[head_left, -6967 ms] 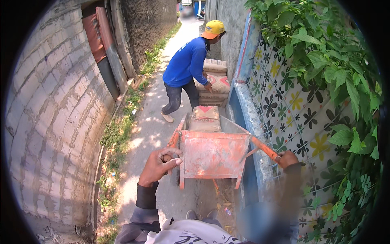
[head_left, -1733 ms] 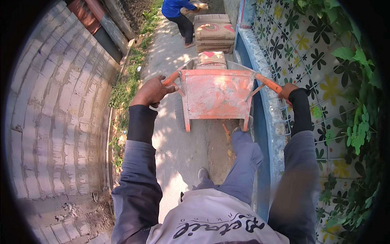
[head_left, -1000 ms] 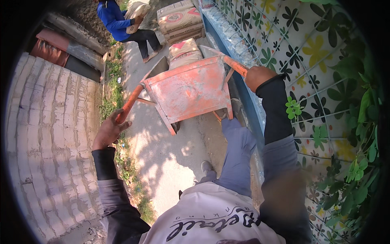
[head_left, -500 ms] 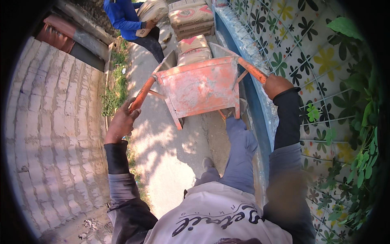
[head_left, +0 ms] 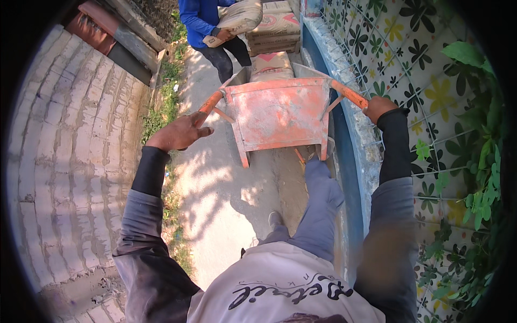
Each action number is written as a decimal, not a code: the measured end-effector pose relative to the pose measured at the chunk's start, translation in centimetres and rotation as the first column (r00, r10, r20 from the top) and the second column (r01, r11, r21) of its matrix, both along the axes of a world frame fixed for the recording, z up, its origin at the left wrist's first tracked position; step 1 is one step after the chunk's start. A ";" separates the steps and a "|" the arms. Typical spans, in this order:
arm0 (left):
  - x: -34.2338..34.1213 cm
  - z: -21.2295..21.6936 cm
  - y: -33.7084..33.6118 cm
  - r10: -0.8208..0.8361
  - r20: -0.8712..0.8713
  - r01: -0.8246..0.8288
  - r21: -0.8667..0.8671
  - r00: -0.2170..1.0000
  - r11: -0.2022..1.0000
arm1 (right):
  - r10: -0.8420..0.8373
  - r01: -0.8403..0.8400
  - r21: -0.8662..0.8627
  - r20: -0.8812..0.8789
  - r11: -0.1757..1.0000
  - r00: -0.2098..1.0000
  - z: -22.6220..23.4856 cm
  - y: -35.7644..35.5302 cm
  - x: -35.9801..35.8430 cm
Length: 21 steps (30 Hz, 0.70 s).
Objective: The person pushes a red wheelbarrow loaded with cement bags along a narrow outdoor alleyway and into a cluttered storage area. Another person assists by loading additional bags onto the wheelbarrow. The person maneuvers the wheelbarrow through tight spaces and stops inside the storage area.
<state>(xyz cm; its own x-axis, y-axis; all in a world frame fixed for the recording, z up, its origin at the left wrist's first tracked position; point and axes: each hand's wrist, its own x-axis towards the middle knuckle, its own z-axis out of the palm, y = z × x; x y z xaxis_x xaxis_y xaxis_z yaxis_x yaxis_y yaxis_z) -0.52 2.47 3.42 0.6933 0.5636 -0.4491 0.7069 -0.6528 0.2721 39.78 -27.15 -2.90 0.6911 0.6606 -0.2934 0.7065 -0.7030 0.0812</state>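
Observation:
An orange, worn wheelbarrow (head_left: 277,116) stands in front of me, its back wall toward me. My left hand (head_left: 179,132) is closed around the end of its left handle (head_left: 211,102), thumb pointing inward; the fingertips are hidden beneath. On the other side, my right hand (head_left: 381,109) wraps the end of the right handle (head_left: 349,93). A paper cement sack (head_left: 271,65) lies in the tray. Just past the wheelbarrow's left side, a co-worker in a blue top (head_left: 195,24) carries another sack (head_left: 240,17) in both arms.
Several stacked sacks (head_left: 274,33) stand beyond the wheelbarrow. A block wall (head_left: 81,151) and a grassy strip (head_left: 168,86) border the concrete path (head_left: 215,194) at left. Along the right runs a blue ledge (head_left: 344,145) below a flower-patterned tiled wall (head_left: 425,70) with leafy plants (head_left: 487,183).
The co-worker with the sack has come closer to the wheelbarrow, turning more upright. The wheelbarrow and both my hands appear shifted in view, and my left hand sits higher with its thumb extended.

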 end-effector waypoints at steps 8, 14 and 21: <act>10.5 2.6 -1.7 -0.393 0.256 0.222 0.509 0.883 0.831 | -0.034 0.034 0.045 -0.010 0.998 0.999 1.2 0.3 -1.1; 3.7 4.1 -6.2 0.079 0.490 -0.199 0.198 0.868 0.960 | -0.027 0.028 0.099 -0.003 0.995 1.000 1.3 -0.4 -1.2; -2.2 -2.8 -2.8 0.369 0.619 -0.320 -0.193 0.693 0.927 | -0.055 0.055 0.081 0.000 0.995 0.998 1.2 0.1 -1.4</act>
